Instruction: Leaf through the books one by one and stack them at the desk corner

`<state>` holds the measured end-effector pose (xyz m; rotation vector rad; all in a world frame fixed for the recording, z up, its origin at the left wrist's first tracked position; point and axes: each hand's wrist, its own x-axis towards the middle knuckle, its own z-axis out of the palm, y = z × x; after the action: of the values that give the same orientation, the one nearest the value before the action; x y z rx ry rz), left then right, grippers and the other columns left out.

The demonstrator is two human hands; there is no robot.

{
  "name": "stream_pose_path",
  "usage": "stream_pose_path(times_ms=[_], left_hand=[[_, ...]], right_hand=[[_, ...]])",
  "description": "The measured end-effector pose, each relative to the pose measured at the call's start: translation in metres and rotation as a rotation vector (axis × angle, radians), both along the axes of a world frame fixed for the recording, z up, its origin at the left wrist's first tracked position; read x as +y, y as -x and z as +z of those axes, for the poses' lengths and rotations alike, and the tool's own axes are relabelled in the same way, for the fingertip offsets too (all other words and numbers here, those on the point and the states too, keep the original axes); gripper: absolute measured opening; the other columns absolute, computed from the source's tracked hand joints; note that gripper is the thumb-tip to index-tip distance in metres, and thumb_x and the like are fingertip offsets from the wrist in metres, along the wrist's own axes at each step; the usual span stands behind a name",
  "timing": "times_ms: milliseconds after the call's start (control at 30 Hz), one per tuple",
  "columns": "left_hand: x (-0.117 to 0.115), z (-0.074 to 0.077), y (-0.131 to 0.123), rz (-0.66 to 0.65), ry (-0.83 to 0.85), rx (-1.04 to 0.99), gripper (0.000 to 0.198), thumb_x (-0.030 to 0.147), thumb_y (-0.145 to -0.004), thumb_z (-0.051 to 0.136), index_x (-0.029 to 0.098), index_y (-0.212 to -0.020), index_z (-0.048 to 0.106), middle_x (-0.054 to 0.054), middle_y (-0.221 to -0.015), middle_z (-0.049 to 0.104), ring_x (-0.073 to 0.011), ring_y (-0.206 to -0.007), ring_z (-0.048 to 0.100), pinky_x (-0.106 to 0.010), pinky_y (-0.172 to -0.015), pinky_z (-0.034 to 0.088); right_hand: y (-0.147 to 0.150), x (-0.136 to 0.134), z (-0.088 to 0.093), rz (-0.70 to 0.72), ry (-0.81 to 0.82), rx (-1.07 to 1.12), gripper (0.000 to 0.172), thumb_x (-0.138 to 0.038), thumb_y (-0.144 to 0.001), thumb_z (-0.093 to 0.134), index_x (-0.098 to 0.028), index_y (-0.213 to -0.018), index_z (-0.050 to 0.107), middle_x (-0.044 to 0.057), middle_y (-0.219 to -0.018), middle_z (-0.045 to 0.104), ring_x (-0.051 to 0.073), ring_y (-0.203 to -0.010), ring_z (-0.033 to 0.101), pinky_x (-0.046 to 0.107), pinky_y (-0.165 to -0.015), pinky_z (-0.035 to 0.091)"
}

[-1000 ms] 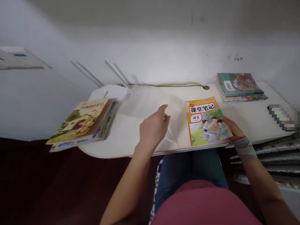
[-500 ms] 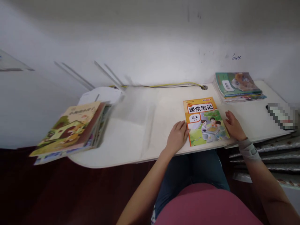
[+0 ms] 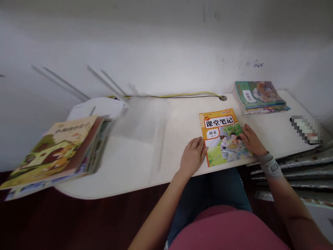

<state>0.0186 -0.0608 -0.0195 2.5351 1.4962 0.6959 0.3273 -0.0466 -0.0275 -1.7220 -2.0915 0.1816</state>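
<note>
A workbook (image 3: pixel 226 139) with an orange-and-green cover and Chinese lettering lies face up on the white desk, close to its front edge. My left hand (image 3: pixel 193 156) rests against the book's left edge, its fingers lying extended and the thumb near the lower left side. On the opposite side, my right hand (image 3: pixel 253 139) has its fingertips over the right edge of the cover, fingers outstretched and not wrapped round anything. A grey band is on my right wrist.
A stack of books (image 3: pixel 260 94) stands at the back right, with a blurred-out device (image 3: pixel 306 130) beyond it. Another book pile (image 3: pixel 52 149) sits at the desk's left end. A yellow cable (image 3: pixel 182 94) runs along the wall into a hole.
My right hand has come in from beside the workbook so its fingertips overlap the cover's right edge. My left hand stays at the left edge. The view has shifted slightly.
</note>
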Motion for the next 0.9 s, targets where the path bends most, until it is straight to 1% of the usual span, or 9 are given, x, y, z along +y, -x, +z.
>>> stream_pose_path(times_ms=[100,167,300,400,500,600,667,767,900], left_hand=[[0.000,-0.001,-0.001,0.002,0.003,0.008,0.045,0.036,-0.095,0.039,0.007,-0.123,0.059,-0.020,-0.129,0.058,-0.0299,-0.120,0.051,-0.045,-0.104,0.043],[-0.001,-0.001,-0.005,0.011,0.003,0.024,0.046,0.036,-0.095,0.040,0.005,-0.123,0.059,-0.021,-0.129,0.057,-0.0301,-0.121,0.051,-0.044,-0.105,0.043],[-0.008,0.000,-0.026,0.008,0.021,0.070,0.045,0.036,-0.095,0.040,0.006,-0.125,0.057,-0.020,-0.132,0.056,-0.0287,-0.124,0.050,-0.043,-0.108,0.040],[-0.010,0.006,-0.031,-0.024,0.045,0.057,0.047,0.035,-0.096,0.039,0.005,-0.130,0.051,-0.021,-0.136,0.053,-0.0267,-0.128,0.048,-0.041,-0.109,0.039],[-0.006,0.017,-0.008,-0.052,0.051,0.072,0.051,0.037,-0.097,0.033,0.007,-0.138,0.043,-0.019,-0.143,0.046,-0.0268,-0.136,0.039,-0.045,-0.111,0.036],[0.004,0.024,0.035,0.050,0.077,0.163,0.054,0.040,-0.099,0.027,0.010,-0.143,0.038,-0.016,-0.150,0.038,-0.0307,-0.143,0.025,-0.052,-0.113,0.028],[0.008,0.023,0.062,0.121,0.134,0.225,0.058,0.044,-0.098,0.026,0.011,-0.145,0.034,-0.015,-0.152,0.034,-0.0321,-0.144,0.021,-0.053,-0.113,0.026],[0.008,0.017,0.085,0.164,0.181,0.271,0.062,0.050,-0.097,0.025,0.013,-0.147,0.030,-0.013,-0.152,0.034,-0.0324,-0.143,0.024,-0.052,-0.114,0.025],[0.004,0.012,0.087,0.204,0.132,0.244,0.065,0.052,-0.097,0.020,0.012,-0.147,0.030,-0.014,-0.144,0.047,-0.0308,-0.138,0.035,-0.050,-0.112,0.026]], right_hand=[[0.001,-0.006,0.012,-0.014,0.018,0.020,0.058,-0.046,-0.097,0.025,-0.011,-0.138,0.046,0.017,-0.148,0.041,0.027,-0.142,0.028,0.055,-0.109,0.033],[0.004,-0.010,0.031,0.039,0.048,0.077,0.059,-0.047,-0.097,0.023,-0.014,-0.142,0.042,0.014,-0.151,0.037,0.027,-0.143,0.027,0.054,-0.111,0.032],[0.021,-0.014,0.078,0.327,0.149,0.260,0.054,-0.046,-0.099,0.025,-0.027,-0.148,0.033,0.002,-0.152,0.037,0.019,-0.140,0.032,0.043,-0.116,0.028],[0.051,-0.008,0.096,0.480,0.129,0.267,0.054,-0.049,-0.097,0.032,-0.029,-0.147,0.035,0.001,-0.156,0.029,0.020,-0.143,0.026,0.042,-0.117,0.025],[0.089,0.001,0.093,0.500,0.060,0.112,0.060,-0.054,-0.092,0.043,-0.025,-0.145,0.040,0.007,-0.159,0.020,0.027,-0.146,0.016,0.051,-0.116,0.022],[0.123,0.005,0.084,0.458,0.017,-0.084,0.062,-0.054,-0.089,0.049,-0.022,-0.142,0.044,0.011,-0.158,0.021,0.034,-0.145,0.014,0.058,-0.113,0.021],[0.141,0.005,0.079,0.436,-0.005,-0.186,0.058,-0.051,-0.091,0.047,-0.020,-0.140,0.046,0.013,-0.156,0.026,0.035,-0.145,0.017,0.060,-0.112,0.021],[0.162,0.003,0.072,0.394,-0.043,-0.293,0.054,-0.048,-0.093,0.045,-0.015,-0.136,0.050,0.018,-0.152,0.033,0.037,-0.142,0.023,0.062,-0.110,0.022],[0.182,0.001,0.062,0.331,-0.097,-0.345,0.049,-0.042,-0.092,0.048,-0.013,-0.131,0.055,0.020,-0.148,0.040,0.037,-0.140,0.029,0.063,-0.110,0.020]])
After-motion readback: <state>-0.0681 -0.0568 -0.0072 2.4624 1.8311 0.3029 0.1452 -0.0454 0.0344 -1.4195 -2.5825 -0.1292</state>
